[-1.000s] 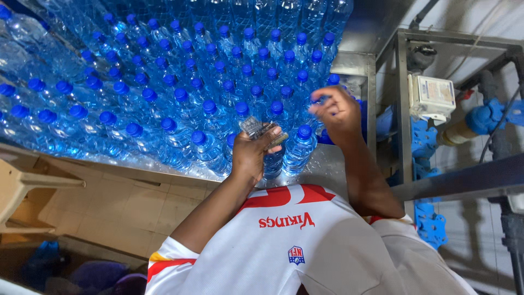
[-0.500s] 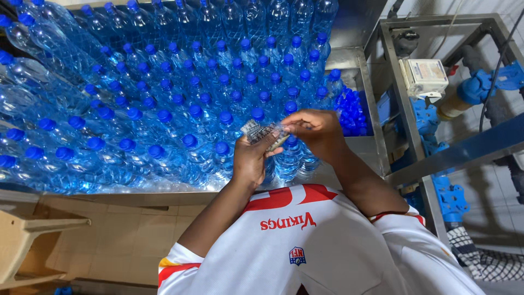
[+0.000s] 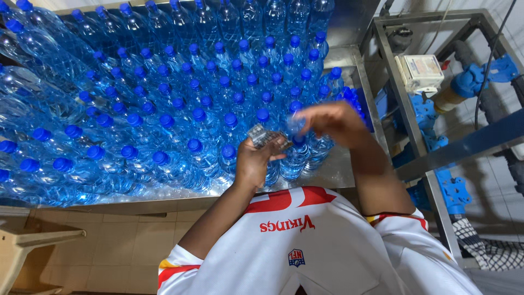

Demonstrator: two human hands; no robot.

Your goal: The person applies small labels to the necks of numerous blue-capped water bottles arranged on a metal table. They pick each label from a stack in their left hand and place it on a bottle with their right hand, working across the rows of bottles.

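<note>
While a small clear strip (image 3: 267,136) is pinched between its thumb and fingers, the left hand (image 3: 256,164) is held just above the near edge of the table (image 3: 349,169). The strip looks like a short stack or band of thin clear plastic with dark print; what exactly it is cannot be told. It is judged to be very light, thin and flexible, likely slippery, and easily crumpled; it is best taken by its edges with the fingertips, as it is now.

The right hand (image 3: 335,123) is held just beside it, blurred, with the fingers curled downward toward the strip's far end and the cap of a bottle (image 3: 297,153) beneath. Whether anything is pinched by it cannot be told.

Around both hands, blue-capped bottles (image 3: 164,109) of water are packed upright, touching one another, over most of the steel table. These are judged heavy for their size when full, with thin walls that give under a squeeze and smooth sides; the neck below the cap is the firmest hold.

Further right, a metal frame (image 3: 404,109) with blue pipe fittings (image 3: 442,186) and a small white box (image 3: 420,71) is seen.
</note>
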